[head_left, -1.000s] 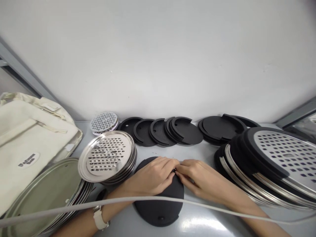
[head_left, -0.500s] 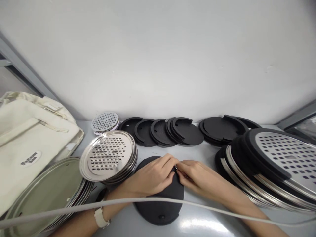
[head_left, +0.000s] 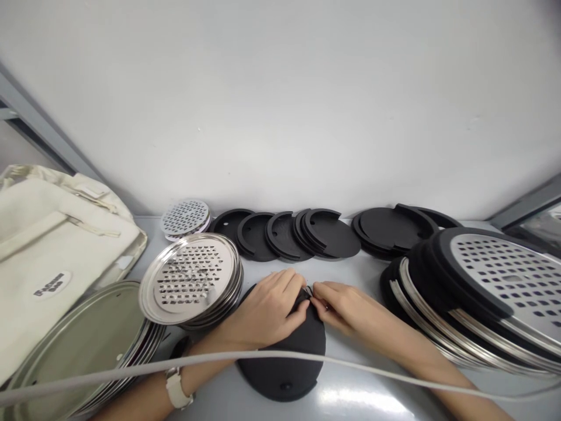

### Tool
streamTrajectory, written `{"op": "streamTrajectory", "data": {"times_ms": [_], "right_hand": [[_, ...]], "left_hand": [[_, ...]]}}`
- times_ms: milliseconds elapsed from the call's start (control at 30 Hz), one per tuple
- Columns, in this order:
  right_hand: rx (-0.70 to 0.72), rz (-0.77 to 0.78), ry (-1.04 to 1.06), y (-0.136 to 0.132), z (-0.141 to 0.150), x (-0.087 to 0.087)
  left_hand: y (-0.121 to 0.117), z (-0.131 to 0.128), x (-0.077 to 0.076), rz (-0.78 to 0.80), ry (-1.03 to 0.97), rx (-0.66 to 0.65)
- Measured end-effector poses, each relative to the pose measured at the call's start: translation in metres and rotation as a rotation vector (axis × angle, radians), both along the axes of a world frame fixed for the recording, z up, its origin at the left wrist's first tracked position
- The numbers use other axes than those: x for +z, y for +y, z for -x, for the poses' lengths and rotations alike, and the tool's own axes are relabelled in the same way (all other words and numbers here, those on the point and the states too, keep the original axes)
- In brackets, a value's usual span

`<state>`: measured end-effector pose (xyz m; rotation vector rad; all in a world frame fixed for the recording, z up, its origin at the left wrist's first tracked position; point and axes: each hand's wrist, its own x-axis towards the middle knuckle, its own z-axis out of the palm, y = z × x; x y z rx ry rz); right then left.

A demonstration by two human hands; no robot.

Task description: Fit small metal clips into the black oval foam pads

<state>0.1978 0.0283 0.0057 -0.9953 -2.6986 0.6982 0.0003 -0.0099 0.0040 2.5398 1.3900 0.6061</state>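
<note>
A round black disc (head_left: 284,374) with a small knob or hole near its front lies before me, its far part covered by my hands. My left hand (head_left: 276,307) is closed over the disc's far rim, thumb bent toward the fingertips. Close beside it, my right hand (head_left: 335,304) pinches at the far right edge of the same disc. A narrow shiny strip (head_left: 309,290), perhaps a metal edge, shows between the two hands. The fingertips are partly hidden.
Perforated metal discs (head_left: 190,275) are stacked at left, near green round plates (head_left: 83,351) and a cream cloth bag (head_left: 65,245). Black rimmed discs (head_left: 337,237) line the wall. A tall stack (head_left: 508,275) stands right. A pale cable (head_left: 210,358) crosses in front.
My left hand has shifted slightly left along the rim, opening a small gap between the hands. More of the shiny strip shows there. The disc stays about where it was.
</note>
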Motion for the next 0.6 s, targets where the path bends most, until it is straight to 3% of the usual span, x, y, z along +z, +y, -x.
{"op": "streamTrajectory", "data": {"times_ms": [267,600], "right_hand": [[-0.04,0.025,0.126,-0.002,0.001,0.005],[-0.141,0.227,0.33,-0.006,-0.002,0.015]], "left_hand": [[0.001,0.002,0.001,-0.051,0.026,-0.068],[0.0,0.002,0.006,-0.027,-0.002,-0.105]]}}
